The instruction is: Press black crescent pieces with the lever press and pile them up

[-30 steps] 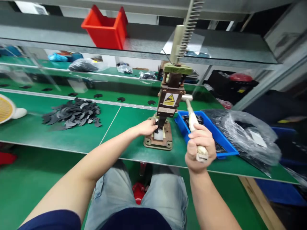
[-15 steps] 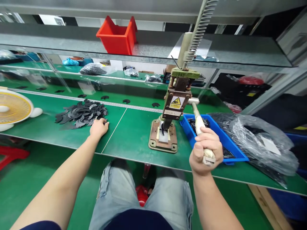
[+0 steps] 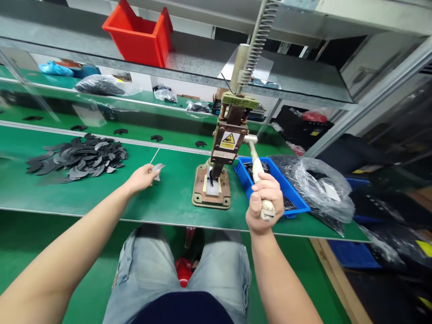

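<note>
My left hand is pinching a thin curved piece that looks pale grey in the light. It hovers over the green bench, between a heap of dark curved pieces and the hand press. My right hand is wrapped round the cloth-taped lever on the press's right side. On the press base, a dark curved piece rests on a whitish pad beneath the ram.
Right of the press sits a blue bin with dark pieces inside, beside a clear plastic bag. A red bin stands on the metal shelf above. Behind the bench edge, dark C-shaped pieces lie in a row on a green strip.
My left hand has left the heap and moved right toward the press with a curved piece in its fingers. My right hand keeps its grip on the lever. The view has turned right.
</note>
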`<state>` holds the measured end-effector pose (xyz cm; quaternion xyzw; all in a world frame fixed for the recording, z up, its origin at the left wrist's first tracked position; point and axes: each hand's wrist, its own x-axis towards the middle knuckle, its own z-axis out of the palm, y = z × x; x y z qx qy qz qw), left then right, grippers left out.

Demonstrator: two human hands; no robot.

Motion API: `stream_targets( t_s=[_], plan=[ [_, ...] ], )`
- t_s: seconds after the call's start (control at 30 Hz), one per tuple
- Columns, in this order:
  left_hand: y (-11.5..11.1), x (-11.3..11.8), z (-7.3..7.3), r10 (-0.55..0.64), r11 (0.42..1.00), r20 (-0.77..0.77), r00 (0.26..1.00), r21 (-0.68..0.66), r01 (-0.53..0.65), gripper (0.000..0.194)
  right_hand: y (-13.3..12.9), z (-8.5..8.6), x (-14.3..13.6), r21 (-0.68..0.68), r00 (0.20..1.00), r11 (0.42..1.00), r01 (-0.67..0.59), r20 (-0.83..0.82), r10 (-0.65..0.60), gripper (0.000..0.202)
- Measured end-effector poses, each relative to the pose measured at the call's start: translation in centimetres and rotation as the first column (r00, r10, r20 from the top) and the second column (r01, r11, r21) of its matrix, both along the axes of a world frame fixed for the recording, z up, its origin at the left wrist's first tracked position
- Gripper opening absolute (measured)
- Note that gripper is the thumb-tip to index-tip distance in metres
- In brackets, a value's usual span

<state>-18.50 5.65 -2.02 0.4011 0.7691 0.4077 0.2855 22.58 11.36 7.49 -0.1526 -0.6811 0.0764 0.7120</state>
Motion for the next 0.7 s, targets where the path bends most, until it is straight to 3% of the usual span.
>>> stream_targets(
  t_s=[0.17,0.3,0.47,0.7],
  plan=[
    [2.5,8.4,1.6,-0.282,0.958,0.236,0.930,0.126,0.258,0.039,-0.1,0.0,-0.1,-0.015,1.000,1.000,0.012,-0.003,-0.012,0.011],
    [4.9,12.6,2.6,-0.346,0.937,0.259,0.902,0.137,0.320,0.037,-0.2,0.0,0.0,-0.011,1.000,1.000,0.010,0.009,-0.010,0.010],
    [7.0,14.5,3.0,-0.334,0.943,0.325,0.885,0.109,0.316,0.032,-0.2,0.1,-0.1,-0.004,1.000,1.000,0.007,0.013,-0.007,0.009],
    [8.5,15.1,2.7,-0.319,0.947,0.351,0.880,0.074,0.314,0.029,0.0,0.1,-0.3,0.007,1.000,1.000,0.001,-0.014,-0.001,0.009]
  ],
)
